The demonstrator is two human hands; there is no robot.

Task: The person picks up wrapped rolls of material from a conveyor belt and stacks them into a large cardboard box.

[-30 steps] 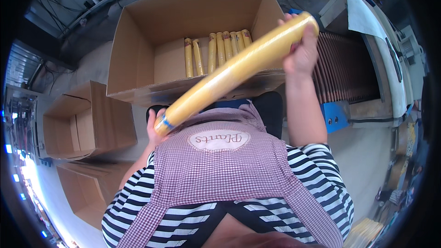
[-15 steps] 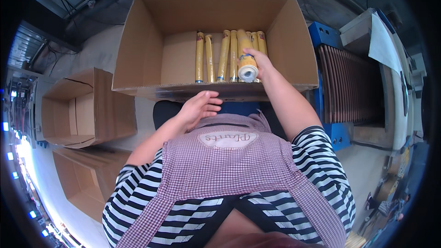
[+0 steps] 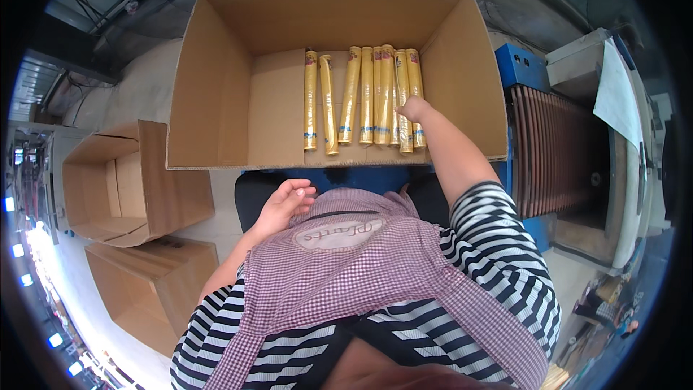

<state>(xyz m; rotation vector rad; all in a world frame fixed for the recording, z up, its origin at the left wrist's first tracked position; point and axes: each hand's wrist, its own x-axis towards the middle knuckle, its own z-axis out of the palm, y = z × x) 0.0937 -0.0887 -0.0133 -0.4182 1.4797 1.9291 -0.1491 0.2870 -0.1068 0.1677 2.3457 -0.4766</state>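
A large open cardboard box [image 3: 274, 152] stands before me. Several long yellow-wrapped rolls [image 3: 350, 94] lie in it, roughly parallel, in its middle and right part. My right hand [image 3: 413, 109] reaches into the box over the rightmost rolls. Its fingers are curled against a yellow roll [image 3: 403, 130] second from the right; the hand partly hides them. My left hand [image 3: 287, 206] hovers in front of the box's near edge, above my lap, fingers loosely bent and apart, with nothing in it.
Two smaller open cardboard boxes [image 3: 155, 180] [image 3: 162, 274] stand on the floor at my left. To the right is a blue-ended unit with brown ribs [image 3: 548, 152], beside a pale cabinet [image 3: 577, 65] with a white sheet hanging over it.
The yellow roll that my right hand held up, end toward me, is now down among the others. The right hand has sunk into the box. My left hand has drawn back toward my lap.
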